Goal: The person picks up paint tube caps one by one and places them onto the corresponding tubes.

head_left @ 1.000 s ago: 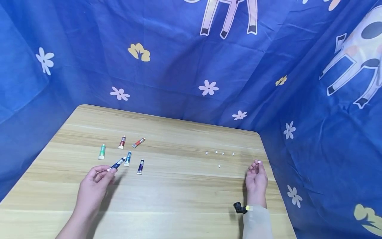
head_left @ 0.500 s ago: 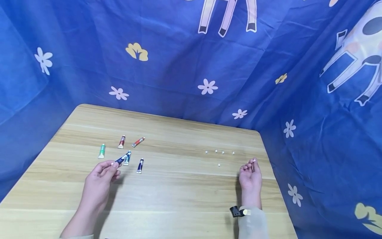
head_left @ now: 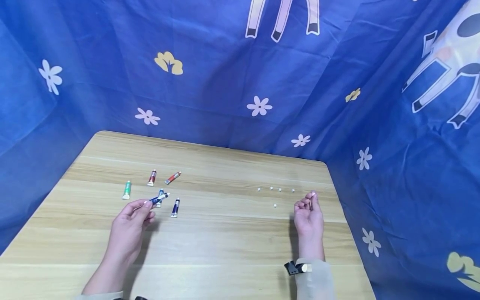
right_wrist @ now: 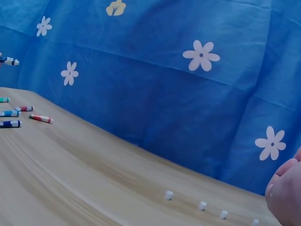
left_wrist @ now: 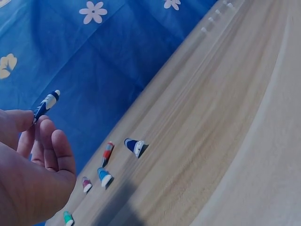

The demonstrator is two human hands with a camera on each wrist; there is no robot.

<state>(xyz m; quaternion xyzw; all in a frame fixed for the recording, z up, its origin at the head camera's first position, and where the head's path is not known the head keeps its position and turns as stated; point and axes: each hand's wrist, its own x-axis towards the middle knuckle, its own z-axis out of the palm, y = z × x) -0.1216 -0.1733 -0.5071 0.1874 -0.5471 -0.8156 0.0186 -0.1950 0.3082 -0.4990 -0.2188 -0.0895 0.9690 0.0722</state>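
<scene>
My left hand (head_left: 129,229) pinches a dark blue paint tube (head_left: 160,198) by its flat end, nozzle pointing right, raised over the table. In the left wrist view the same tube (left_wrist: 46,104) stands out beyond the thumb and fingers. Below it lies a light blue tube (head_left: 159,204), partly covered in the head view. My right hand (head_left: 310,216), palm up, pinches a small white cap (head_left: 313,194) between thumb and fingertip. Fingers of that hand (right_wrist: 286,188) show at the right wrist view's edge, where the held cap is hidden.
Green (head_left: 126,190), dark red (head_left: 151,178), orange-red (head_left: 173,178) and another dark blue tube (head_left: 175,208) lie on the wooden table (head_left: 225,246). Several loose white caps, one being the front cap (head_left: 275,205), lie at the right. A blue curtain (head_left: 210,91) surrounds the table.
The left hand has moved right with the tube, which swung flatter and now passes over the light blue one. The right hand has moved left and slightly farther away, still pinching the cap.
</scene>
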